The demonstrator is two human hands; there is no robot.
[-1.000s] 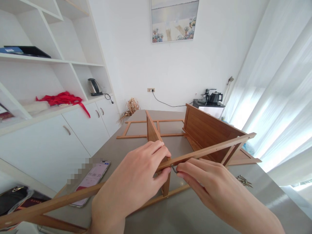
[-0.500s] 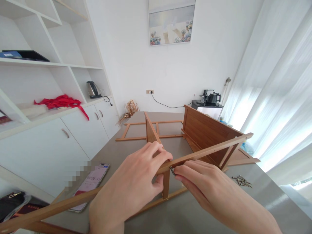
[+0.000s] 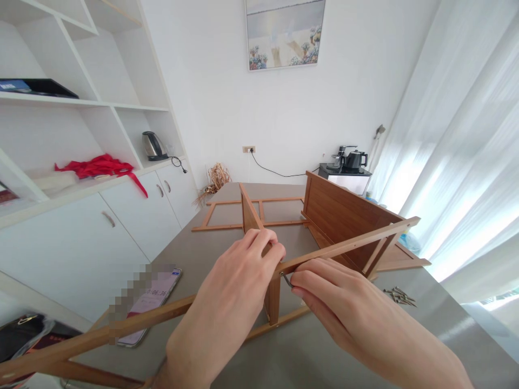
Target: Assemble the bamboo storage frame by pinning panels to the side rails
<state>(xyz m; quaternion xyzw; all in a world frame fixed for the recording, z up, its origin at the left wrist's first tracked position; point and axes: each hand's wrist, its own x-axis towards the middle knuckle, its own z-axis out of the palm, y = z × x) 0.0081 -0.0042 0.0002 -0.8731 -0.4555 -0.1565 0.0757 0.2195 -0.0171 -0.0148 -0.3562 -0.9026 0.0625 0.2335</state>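
My left hand (image 3: 233,286) is closed round the joint where an upright wooden board (image 3: 250,209) meets the long rail (image 3: 352,242) of a wooden frame. Just right of that joint, my right hand (image 3: 344,302) pinches a thin bent metal hex key (image 3: 287,280). The key's tip is at a hole in the rail's near side, by the board's end; whether it is seated in a screw I cannot tell. Below the joint, the board's lower end reaches a second rail (image 3: 279,324). Part of the rail is hidden behind my left hand and forearm.
A brown wooden panel (image 3: 348,216) stands on its edge at the right, joined to the frame. Several screws (image 3: 400,296) lie on the grey table (image 3: 441,313). Another flat wooden frame (image 3: 227,227) lies farther back. A phone (image 3: 164,292) showing a timer is at the left.
My left hand has shifted slightly up and right on the joint, baring the rail hole. The hex key has tilted a little, and my right hand stays beside the rail.
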